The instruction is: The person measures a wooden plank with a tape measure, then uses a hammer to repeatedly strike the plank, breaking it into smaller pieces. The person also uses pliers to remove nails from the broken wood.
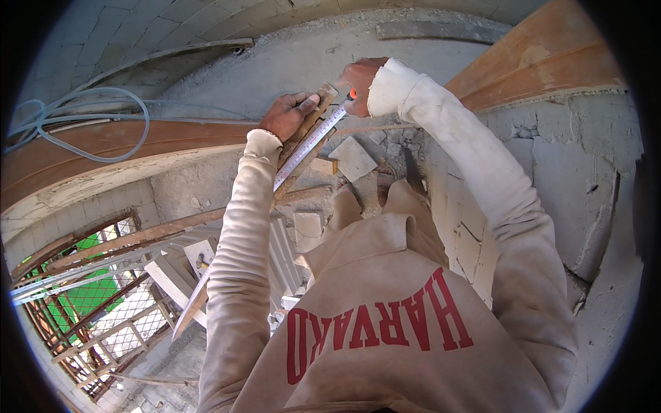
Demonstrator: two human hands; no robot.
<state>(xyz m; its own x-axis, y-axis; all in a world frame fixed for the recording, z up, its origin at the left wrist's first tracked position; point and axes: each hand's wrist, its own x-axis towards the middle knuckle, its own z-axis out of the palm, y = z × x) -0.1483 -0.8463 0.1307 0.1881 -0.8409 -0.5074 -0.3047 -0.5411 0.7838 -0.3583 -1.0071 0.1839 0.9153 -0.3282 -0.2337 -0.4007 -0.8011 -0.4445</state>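
Observation:
My left hand (289, 115) is closed round a narrow wooden batten (327, 91), its thumb lying over the top near the far end. In my right hand (361, 77) is a tape measure (353, 93), of which an orange part shows between the fingers; its case is mostly covered. From there the white tape blade (303, 157) runs out along the batten, slanting down toward my left forearm. Below the batten lie a small wood block (323, 165) and a pale square tile or slab piece (353, 159), close to my feet.
Coiled pale hose (96, 124) hangs over a brown wooden frame (186, 136) at left. Another brown frame (537, 51) stands at upper right beside a block wall (585, 144). Stacked boards (281, 251) and a metal grille (96, 303) lie lower left. Rubble covers the floor near my feet.

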